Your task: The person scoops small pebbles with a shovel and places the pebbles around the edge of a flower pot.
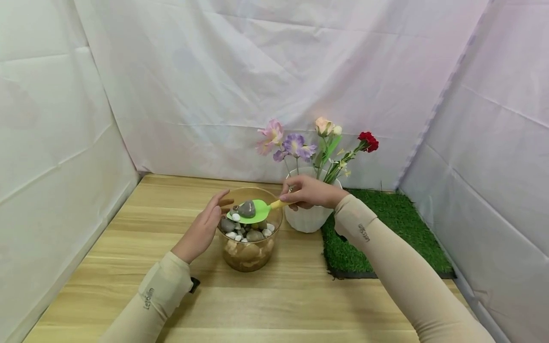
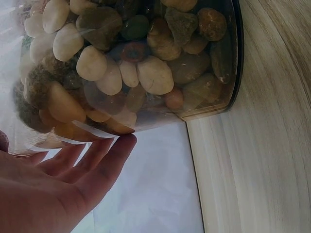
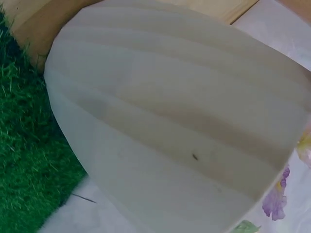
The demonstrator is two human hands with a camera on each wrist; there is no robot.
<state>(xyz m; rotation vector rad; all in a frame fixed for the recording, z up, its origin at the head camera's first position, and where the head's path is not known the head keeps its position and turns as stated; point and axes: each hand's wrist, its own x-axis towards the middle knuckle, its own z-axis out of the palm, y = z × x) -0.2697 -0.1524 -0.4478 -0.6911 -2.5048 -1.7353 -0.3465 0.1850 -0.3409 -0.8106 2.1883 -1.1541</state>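
Note:
My right hand (image 1: 310,190) pinches the yellow handle of a green toy shovel (image 1: 260,211) above a clear, amber-tinted container (image 1: 278,224). On the blade lie a grey stone (image 1: 246,208) and a small white pebble (image 1: 236,217). Below the blade, grey, brown and white stones (image 1: 254,235) fill the container's lower part. My left hand (image 1: 205,227) rests against the container's left side; in the left wrist view its extended fingers (image 2: 109,167) touch the wall. The right wrist view is mostly filled by a white ribbed vase (image 3: 170,111), and the right hand's fingers are hidden there.
Right behind the container stands the white vase (image 1: 306,219) with pink, purple, peach and red flowers (image 1: 296,145). A green artificial grass mat (image 1: 386,228) lies on the wooden table (image 1: 274,305) at the right. White cloth walls (image 1: 257,71) enclose the back and sides.

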